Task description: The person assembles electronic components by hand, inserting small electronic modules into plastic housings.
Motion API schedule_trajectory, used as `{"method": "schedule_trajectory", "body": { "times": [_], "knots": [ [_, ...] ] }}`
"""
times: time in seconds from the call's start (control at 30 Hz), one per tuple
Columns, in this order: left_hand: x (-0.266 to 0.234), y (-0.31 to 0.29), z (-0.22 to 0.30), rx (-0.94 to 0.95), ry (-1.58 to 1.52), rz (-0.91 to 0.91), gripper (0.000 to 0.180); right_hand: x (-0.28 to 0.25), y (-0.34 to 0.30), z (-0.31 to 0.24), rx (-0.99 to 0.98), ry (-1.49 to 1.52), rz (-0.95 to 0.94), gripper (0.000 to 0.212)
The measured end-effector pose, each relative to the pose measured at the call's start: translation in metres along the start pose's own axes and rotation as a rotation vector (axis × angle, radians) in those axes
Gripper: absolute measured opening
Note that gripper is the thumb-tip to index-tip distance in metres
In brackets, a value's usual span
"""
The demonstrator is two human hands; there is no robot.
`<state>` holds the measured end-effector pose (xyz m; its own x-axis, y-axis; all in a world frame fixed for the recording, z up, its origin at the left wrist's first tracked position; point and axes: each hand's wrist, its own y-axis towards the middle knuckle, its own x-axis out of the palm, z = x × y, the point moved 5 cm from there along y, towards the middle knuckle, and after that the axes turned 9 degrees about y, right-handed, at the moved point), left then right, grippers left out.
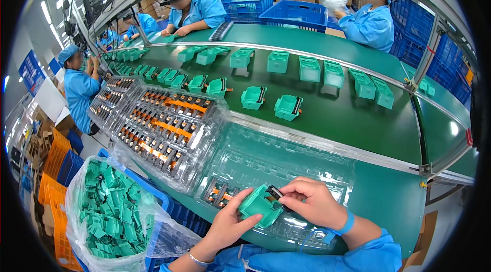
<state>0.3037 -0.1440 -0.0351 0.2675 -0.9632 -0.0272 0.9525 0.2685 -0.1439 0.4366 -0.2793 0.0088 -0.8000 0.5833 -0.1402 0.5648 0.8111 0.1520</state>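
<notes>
My left hand (231, 223) is closed round the left side of a green plastic housing (260, 206), its thumb across the near face. At the housing's right upper edge, my right hand (310, 201) pinches a small black part (276, 193) that touches the housing. Whether the part is seated there I cannot tell. Below both hands lies a clear plastic tray (317, 159), with a few black parts with orange strips (221, 193) left of the housing. A blue band circles my right wrist.
Stacked clear trays (166, 129) of black-and-orange parts stand to the left. A bagged crate of green housings (115, 210) is at the lower left. Beyond, a green conveyor (348, 123) carries rows of housings (289, 107). Several people in blue work across and along the line.
</notes>
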Motion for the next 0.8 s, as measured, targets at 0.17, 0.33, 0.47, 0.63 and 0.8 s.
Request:
{"method": "schedule_trajectory", "body": {
  "times": [0.17, 0.33, 0.47, 0.63, 0.8],
  "knots": [
    [0.003, -0.002, 0.011, 0.016, -0.003, 0.013, 0.060, 0.002, 0.003, 0.010, 0.011, -0.051, -0.017, 0.015],
    [0.003, -0.004, 0.016, 0.007, 0.004, 0.054, 0.058, 0.004, 0.005, 0.036, 0.197, 0.193, -0.083, 0.017],
    [0.005, -0.006, 0.015, 0.029, 0.024, 0.077, 0.053, 0.004, 0.004, 0.027, 0.144, 0.209, -0.061, 0.017],
    [0.008, -0.004, 0.025, 0.099, 0.267, 0.049, 0.054, 0.001, 0.002, 0.030, 0.261, 0.156, -0.179, 0.017],
    [0.011, -0.001, 0.014, 0.060, 0.087, 0.049, 0.058, -0.001, 0.002, 0.033, 0.240, 0.140, -0.138, 0.018]
  ]
}}
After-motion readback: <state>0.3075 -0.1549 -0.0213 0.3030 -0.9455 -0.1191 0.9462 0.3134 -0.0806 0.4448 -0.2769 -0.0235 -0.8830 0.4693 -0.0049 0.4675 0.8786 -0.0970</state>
